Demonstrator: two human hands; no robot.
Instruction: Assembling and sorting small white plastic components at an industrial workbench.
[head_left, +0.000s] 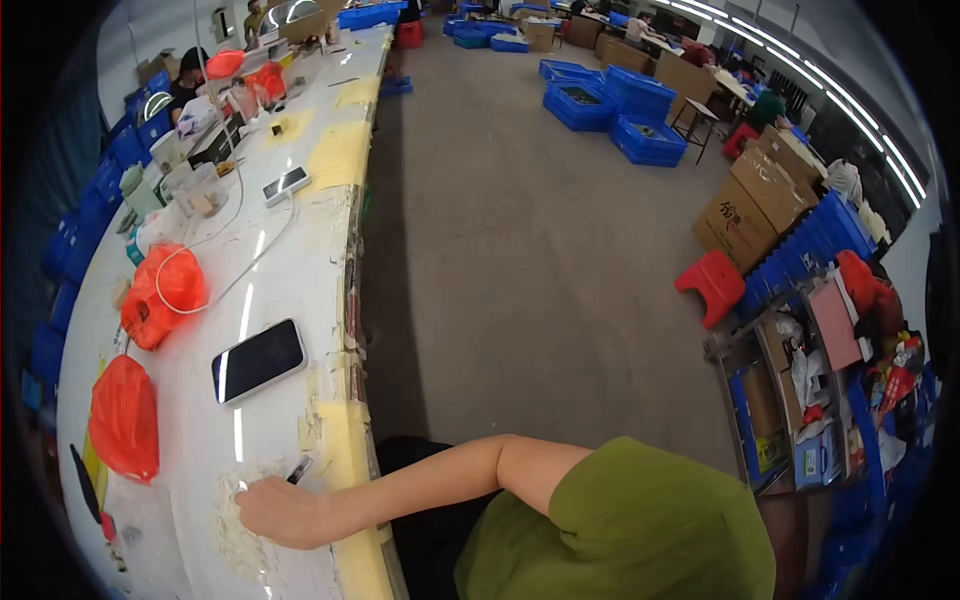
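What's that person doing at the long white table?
A person in a green shirt is turned sideways at a long white table. One hand rests on the table's worn edge, with a small dark object right by its fingers; which hand it is, I can't tell. A phone lies face up nearby, and orange bags sit further along. The other hand is out of sight.

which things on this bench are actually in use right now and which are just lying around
In use: hand resting on the worn patch of the white bench; small dark tool at its fingertips.

Lying about: phone, second phone on a cable, two orange bags, red stool.
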